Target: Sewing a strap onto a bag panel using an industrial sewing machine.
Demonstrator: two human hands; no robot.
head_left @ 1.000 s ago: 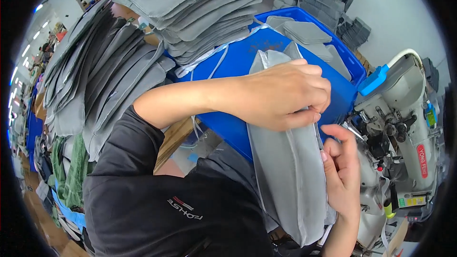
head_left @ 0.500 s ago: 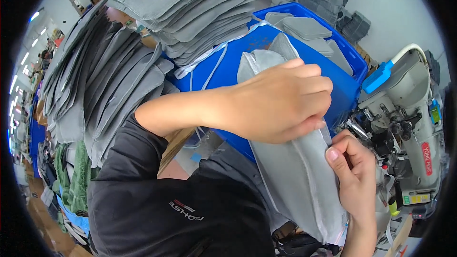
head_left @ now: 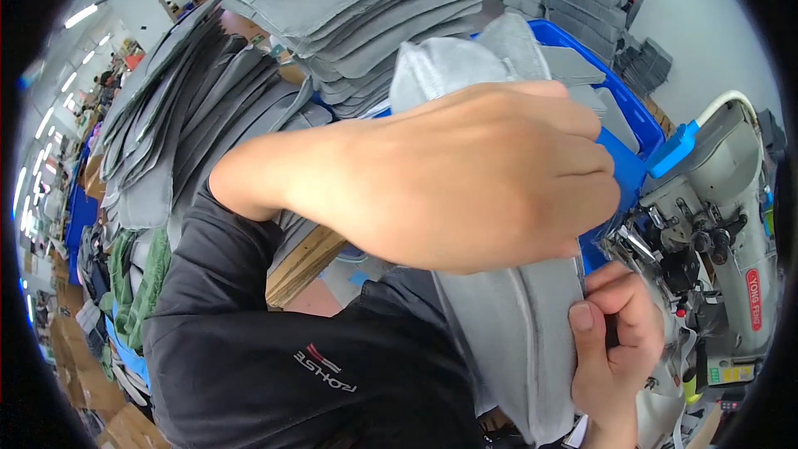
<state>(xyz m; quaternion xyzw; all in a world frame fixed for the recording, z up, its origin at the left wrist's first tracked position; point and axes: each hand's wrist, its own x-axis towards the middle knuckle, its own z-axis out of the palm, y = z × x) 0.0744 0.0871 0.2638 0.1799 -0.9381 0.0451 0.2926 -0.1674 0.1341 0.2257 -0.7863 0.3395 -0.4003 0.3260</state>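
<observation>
Lengthwise forward-left, gray fabric (head_left: 507, 324), right grip (head_left: 619, 341) pinched on edge, left grip (head_left: 482, 179) unclear

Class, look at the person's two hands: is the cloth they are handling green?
No, the cloth under the left hand and beside the right hand is grey.

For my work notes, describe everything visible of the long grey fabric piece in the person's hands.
The grey fabric piece looks like matte woven cloth, long and softly bent, with a raised lengthwise seam below the hands. It runs away from the person's body; its far end spreads into pale, upright flaps, and its near end narrows. The left hand lies across its middle, hiding that stretch; whether those fingers grip it cannot be seen. The right hand pinches its right edge.
</observation>
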